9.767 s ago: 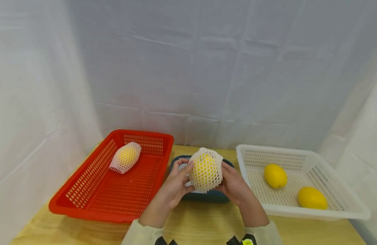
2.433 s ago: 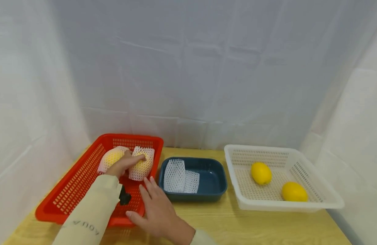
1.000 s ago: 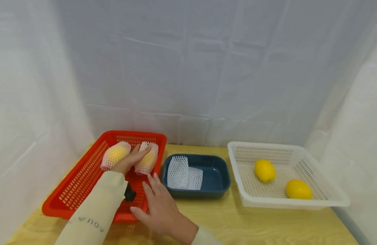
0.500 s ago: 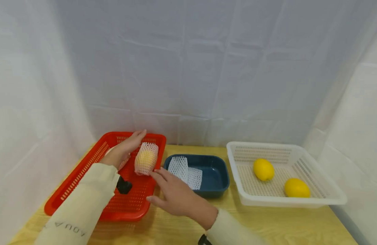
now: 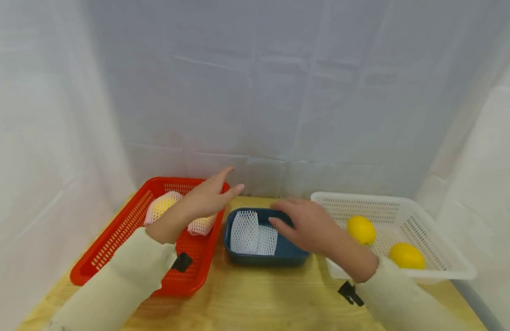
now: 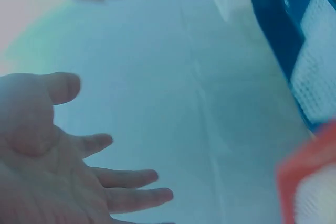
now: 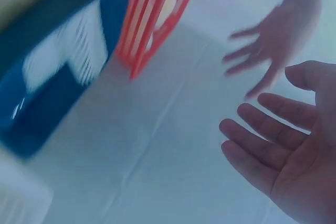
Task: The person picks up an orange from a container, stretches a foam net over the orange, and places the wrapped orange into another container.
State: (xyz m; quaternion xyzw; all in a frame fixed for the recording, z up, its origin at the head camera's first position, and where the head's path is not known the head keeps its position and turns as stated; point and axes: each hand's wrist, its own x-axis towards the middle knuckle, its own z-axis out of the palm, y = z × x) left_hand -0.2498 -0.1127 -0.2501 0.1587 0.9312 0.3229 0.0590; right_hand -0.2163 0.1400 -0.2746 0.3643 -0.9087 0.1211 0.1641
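Note:
My left hand (image 5: 203,198) hovers over the right part of the red basket (image 5: 205,262), its fingers extended and holding nothing. Beneath it lie two yellow fruits in white foam nets: one netted fruit (image 5: 163,207) shows at the left, while the other netted fruit (image 5: 202,225) is half hidden by the hand. My right hand (image 5: 306,225), slightly blurred, hangs over the right side of the dark blue tray (image 5: 267,260). In the right wrist view that hand's fingers are loosely extended with nothing in them. Two foam nets, a larger one (image 5: 244,232) and a smaller one (image 5: 267,240), lie in the tray.
A white basket (image 5: 403,202) at the right holds two bare yellow fruits, one fruit (image 5: 361,230) farther back and another fruit (image 5: 407,256) nearer. All containers stand on a wooden table (image 5: 255,299). White cloth (image 5: 255,92) hangs behind and at both sides.
Earlier, both hands held a netted fruit over the tray; it now lies in the red basket. My left hand has let go and risen rightward. My right hand has moved right, from the red basket's edge to the tray.

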